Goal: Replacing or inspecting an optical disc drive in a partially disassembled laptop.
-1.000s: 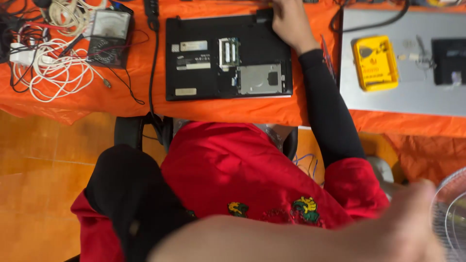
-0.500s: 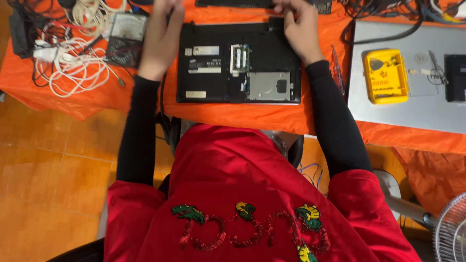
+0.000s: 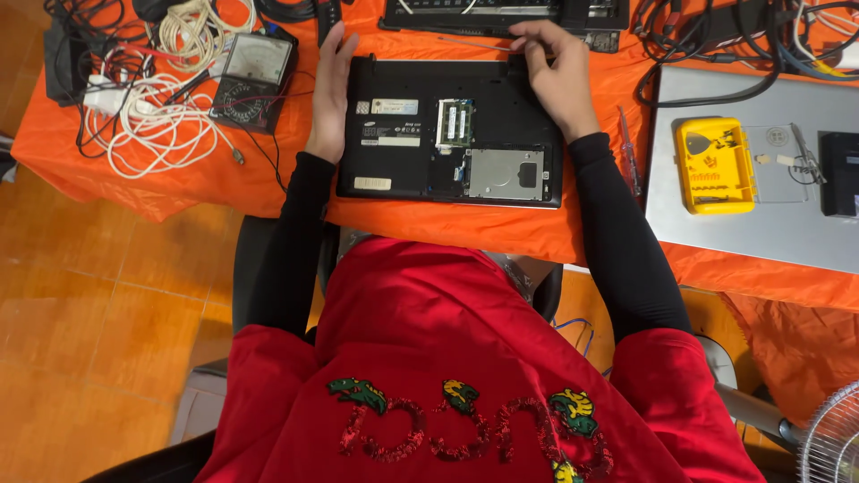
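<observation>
Laptop, black and flipped bottom-up with its memory and drive bays uncovered, lies on the orange-covered desk close to its near edge, long axis running left to right. The left hand rests open and flat against the laptop's left short side, fingers pointing to the far edge. The right hand sits at the laptop's far right corner, fingers pinched around a thin screwdriver whose shaft runs leftward along the far long side, so this hand is the nearer one to that rear edge. An analog multimeter and coiled white cables lie toward the left end of the desk; a yellow parts case sits on a silver laptop at the right.
</observation>
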